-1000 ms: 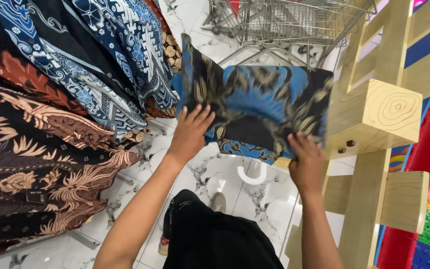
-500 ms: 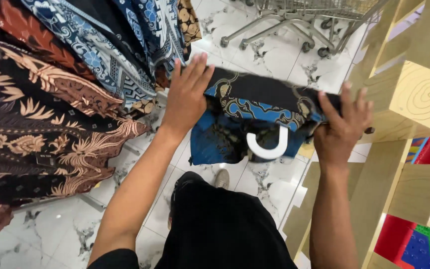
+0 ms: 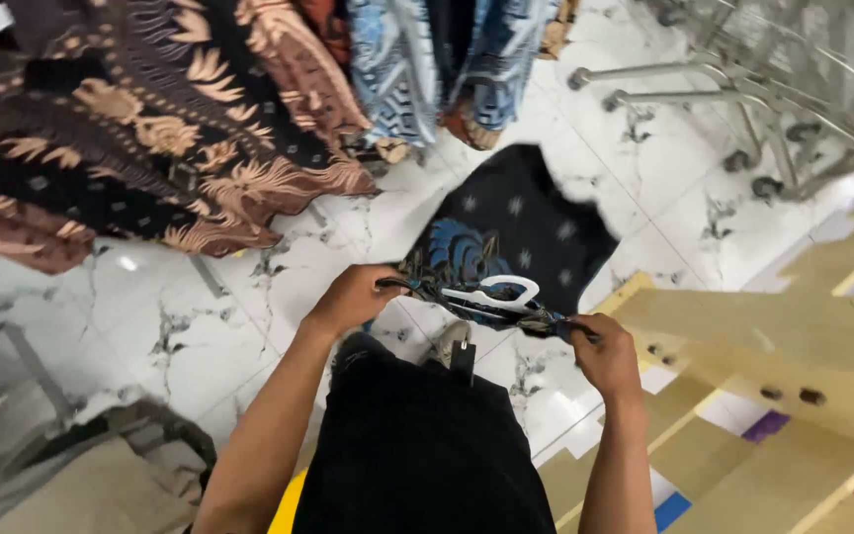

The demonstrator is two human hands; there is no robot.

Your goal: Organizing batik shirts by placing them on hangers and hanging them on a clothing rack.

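The left hand (image 3: 353, 297) and the right hand (image 3: 605, 348) each pinch one shoulder end of a black patterned garment with blue motifs and pale star dots (image 3: 516, 232), fingers curled tight on the cloth. It hangs in front of the person, above the white marbled floor tiles (image 3: 200, 326), on a white plastic hanger (image 3: 491, 294) whose hook curls between the two hands, and a small dark tag (image 3: 463, 353) dangles below it. The step in hand appears to be holding the hung garment level by its shoulders. Moving it on calls for keeping both pinches firm so the cloth does not slip off. A rack of brown and black batik cloths (image 3: 150, 129) hangs to the left, a metal trolley (image 3: 743, 89) stands beyond, and a pale wooden shelf frame (image 3: 773, 326) is to the right.
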